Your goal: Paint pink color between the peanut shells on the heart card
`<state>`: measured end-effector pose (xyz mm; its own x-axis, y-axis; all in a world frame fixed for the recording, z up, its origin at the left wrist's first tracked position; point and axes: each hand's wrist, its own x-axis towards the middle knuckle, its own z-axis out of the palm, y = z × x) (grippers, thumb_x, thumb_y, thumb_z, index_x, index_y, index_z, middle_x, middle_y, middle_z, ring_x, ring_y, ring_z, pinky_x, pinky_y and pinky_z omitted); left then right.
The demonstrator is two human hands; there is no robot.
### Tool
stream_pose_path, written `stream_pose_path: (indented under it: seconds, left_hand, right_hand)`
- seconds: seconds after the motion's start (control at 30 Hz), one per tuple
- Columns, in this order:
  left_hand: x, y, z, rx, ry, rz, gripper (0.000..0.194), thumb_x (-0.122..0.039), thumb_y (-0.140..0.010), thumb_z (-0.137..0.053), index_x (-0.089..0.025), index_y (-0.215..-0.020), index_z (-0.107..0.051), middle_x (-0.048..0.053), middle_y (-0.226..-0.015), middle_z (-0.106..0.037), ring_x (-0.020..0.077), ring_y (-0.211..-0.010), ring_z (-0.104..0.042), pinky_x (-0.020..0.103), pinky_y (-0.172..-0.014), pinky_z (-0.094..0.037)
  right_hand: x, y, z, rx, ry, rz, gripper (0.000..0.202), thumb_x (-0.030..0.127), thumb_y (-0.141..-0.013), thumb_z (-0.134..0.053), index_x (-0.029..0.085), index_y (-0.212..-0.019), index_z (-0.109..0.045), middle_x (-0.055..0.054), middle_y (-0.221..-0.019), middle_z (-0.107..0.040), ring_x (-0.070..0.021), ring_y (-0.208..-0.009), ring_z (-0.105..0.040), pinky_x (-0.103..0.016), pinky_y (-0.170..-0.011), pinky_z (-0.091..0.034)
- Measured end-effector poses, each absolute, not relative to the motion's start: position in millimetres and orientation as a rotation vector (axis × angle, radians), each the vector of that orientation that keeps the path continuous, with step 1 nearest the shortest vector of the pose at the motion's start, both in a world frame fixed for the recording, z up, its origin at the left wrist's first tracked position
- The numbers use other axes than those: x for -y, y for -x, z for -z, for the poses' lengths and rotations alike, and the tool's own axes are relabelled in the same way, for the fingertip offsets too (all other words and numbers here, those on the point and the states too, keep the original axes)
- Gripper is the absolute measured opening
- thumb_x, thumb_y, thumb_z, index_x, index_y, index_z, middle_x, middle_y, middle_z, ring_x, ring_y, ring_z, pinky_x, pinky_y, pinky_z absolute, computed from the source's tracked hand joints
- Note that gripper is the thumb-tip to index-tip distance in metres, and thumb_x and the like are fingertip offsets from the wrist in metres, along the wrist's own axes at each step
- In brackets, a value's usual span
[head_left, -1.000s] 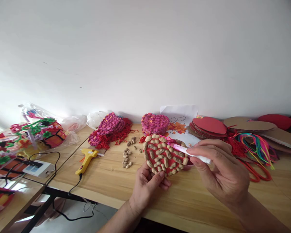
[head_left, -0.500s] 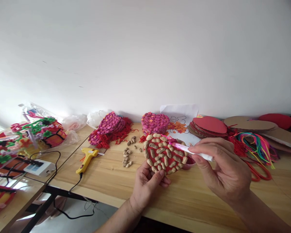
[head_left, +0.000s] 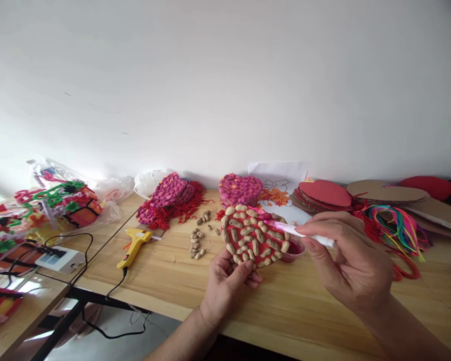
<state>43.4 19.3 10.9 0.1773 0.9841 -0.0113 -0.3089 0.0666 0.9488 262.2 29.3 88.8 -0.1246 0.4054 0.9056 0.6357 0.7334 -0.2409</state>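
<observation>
My left hand (head_left: pixel 231 278) grips the lower edge of a red heart-shaped board (head_left: pixel 234 220) covered with peanuts, its thumb on the front and fingers behind. The board is held up, tilted, above the wooden table. A white-handled paintbrush (head_left: pixel 304 234) is pinched between the thumb and fingers of my right hand (head_left: pixel 351 263). Its pink-stained tip lies at the board's upper right, where pink paint shows on the edge. Partly hidden behind the board is a small cup of pink paint (head_left: pixel 295 249). Loose peanuts (head_left: pixel 196 243) lie to the left of the board.
A yellow glue gun (head_left: pixel 135 246) with a black cord lies left. Finished pink peanut hearts (head_left: pixel 240 189) stand along the wall, near orange confetti (head_left: pixel 276 195). At right are red and cardboard cutouts (head_left: pixel 325 193), coloured cords (head_left: pixel 398 228) and red-handled scissors (head_left: pixel 409 271). A white power strip (head_left: pixel 62 259) sits far left.
The peanut board has shifted slightly up and left with my left hand. My right hand and the brush have moved a little to the right.
</observation>
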Motion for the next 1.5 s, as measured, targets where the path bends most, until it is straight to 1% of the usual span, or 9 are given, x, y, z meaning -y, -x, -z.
stream_pose_path:
  seconds: [0.13,0.3,0.53,0.7,0.9,1.13,1.3,1.5]
  left_hand:
    - [-18.8,-42.9,-11.3,-0.868,-1.019,-1.175,0.027,-0.034,-0.084,-0.072,-0.014,-0.095,-0.059,0.005,-0.067,-0.071,0.0156,-0.059,-0.068,0.023,-0.055,-0.054]
    - [-19.6,-42.5,-12.3,-0.866,-0.949,-1.199,0.027,-0.033,-0.081,-0.074,-0.014,-0.094,-0.060,0.005,-0.068,-0.071,0.0168,-0.059,-0.069,0.022,-0.053,-0.054]
    - [-19.2,-44.1,-14.1,-0.853,-0.906,-1.204,0.026,-0.030,-0.079,-0.076,-0.014,-0.093,-0.060,0.004,-0.067,-0.070,0.0166,-0.058,-0.069,0.021,-0.051,-0.053]
    - [-19.1,-44.7,-16.7,-0.842,-0.889,-1.192,0.027,-0.030,-0.079,-0.075,-0.014,-0.094,-0.059,0.004,-0.067,-0.070,0.0163,-0.058,-0.069,0.020,-0.050,-0.052]
    - [-19.6,-44.8,-17.6,-0.846,-0.865,-1.189,0.030,-0.033,-0.078,-0.076,-0.014,-0.093,-0.058,0.005,-0.067,-0.070,0.0157,-0.058,-0.069,0.020,-0.050,-0.051]
    - [-18.3,-43.9,-16.0,-0.829,-0.893,-1.189,0.028,-0.032,-0.080,-0.075,-0.014,-0.094,-0.059,0.004,-0.068,-0.070,0.0159,-0.058,-0.069,0.021,-0.051,-0.052]
    - [-18.6,-44.1,-14.8,-0.838,-0.897,-1.190,0.027,-0.031,-0.081,-0.074,-0.013,-0.093,-0.058,0.005,-0.068,-0.070,0.0159,-0.058,-0.069,0.021,-0.052,-0.053]
    - [-19.3,-45.0,-15.4,-0.828,-0.889,-1.196,0.025,-0.029,-0.082,-0.073,-0.014,-0.095,-0.058,0.004,-0.068,-0.070,0.0153,-0.058,-0.069,0.020,-0.052,-0.053]
  right_hand:
    - [-29.5,-259.7,-89.5,1.775,0.833,0.261,0.023,0.006,-0.080,-0.068,0.020,-0.098,-0.068,-0.003,-0.080,-0.073,-0.0224,-0.084,-0.065,-0.039,-0.075,-0.050]
    - [-28.8,-261.7,-92.3,1.780,0.862,0.344,0.021,0.005,-0.079,-0.069,0.020,-0.095,-0.068,-0.002,-0.079,-0.073,-0.0216,-0.082,-0.065,-0.038,-0.076,-0.048]
    - [-30.1,-263.1,-91.0,1.758,0.840,0.277,0.022,0.007,-0.079,-0.068,0.021,-0.095,-0.068,-0.002,-0.078,-0.072,-0.0219,-0.082,-0.065,-0.038,-0.075,-0.050]
    - [-29.3,-261.7,-90.3,1.757,0.841,0.302,0.022,0.006,-0.078,-0.070,0.020,-0.096,-0.068,-0.003,-0.079,-0.073,-0.0222,-0.083,-0.065,-0.038,-0.075,-0.050]
    - [-28.0,-261.1,-90.0,1.747,0.843,0.316,0.021,0.007,-0.078,-0.069,0.021,-0.095,-0.068,-0.001,-0.076,-0.073,-0.0218,-0.081,-0.066,-0.037,-0.075,-0.050]
    - [-28.4,-259.8,-89.8,1.768,0.866,0.306,0.021,0.008,-0.081,-0.068,0.022,-0.096,-0.068,-0.002,-0.080,-0.073,-0.0218,-0.083,-0.066,-0.038,-0.076,-0.050]
    - [-28.7,-262.6,-89.4,1.731,0.870,0.370,0.020,0.008,-0.080,-0.070,0.021,-0.095,-0.068,-0.003,-0.079,-0.073,-0.0213,-0.080,-0.066,-0.038,-0.075,-0.050]
    - [-29.7,-262.5,-88.8,1.721,0.850,0.337,0.023,0.006,-0.078,-0.070,0.020,-0.096,-0.069,-0.003,-0.079,-0.073,-0.0223,-0.081,-0.066,-0.039,-0.074,-0.051]
